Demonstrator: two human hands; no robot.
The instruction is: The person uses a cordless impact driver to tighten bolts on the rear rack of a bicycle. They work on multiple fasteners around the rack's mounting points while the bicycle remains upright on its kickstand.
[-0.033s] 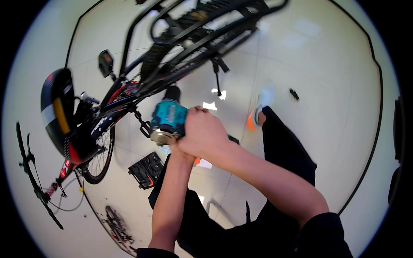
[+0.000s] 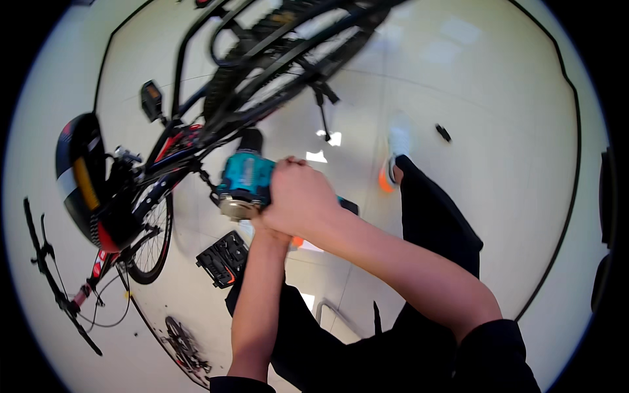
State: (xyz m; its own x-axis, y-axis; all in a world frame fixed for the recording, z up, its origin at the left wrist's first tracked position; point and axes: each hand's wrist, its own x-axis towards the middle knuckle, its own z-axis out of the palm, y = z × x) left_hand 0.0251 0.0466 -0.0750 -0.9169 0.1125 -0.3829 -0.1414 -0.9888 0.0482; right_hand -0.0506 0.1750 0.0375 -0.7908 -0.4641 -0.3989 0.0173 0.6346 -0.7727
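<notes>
A teal and black cordless drill (image 2: 247, 173) is in front of me, its dark chuck end pointing at the bicycle (image 2: 171, 171). My right hand (image 2: 303, 196) is closed around the drill's handle, and the dark base shows past its far side. Beneath it, my left hand (image 2: 272, 228) presses in against the same handle; most of its fingers are covered by the right hand. Beyond the chuck are the bicycle's rear wheel and black rear rack (image 2: 288, 49). Whether the chuck touches the bicycle is hard to tell.
On the floor lie an opened black tool case (image 2: 223, 259), a loose bicycle drivetrain part (image 2: 182, 344) and a small black object (image 2: 443, 133). The handlebar (image 2: 49, 262) stretches out at the left, near the saddle (image 2: 85, 187). A kickstand (image 2: 324, 114) hangs by the rear wheel.
The drill, both hands and the bicycle sit slightly farther left in the picture, mostly as the view shifts. Both hands keep their hold on the drill.
</notes>
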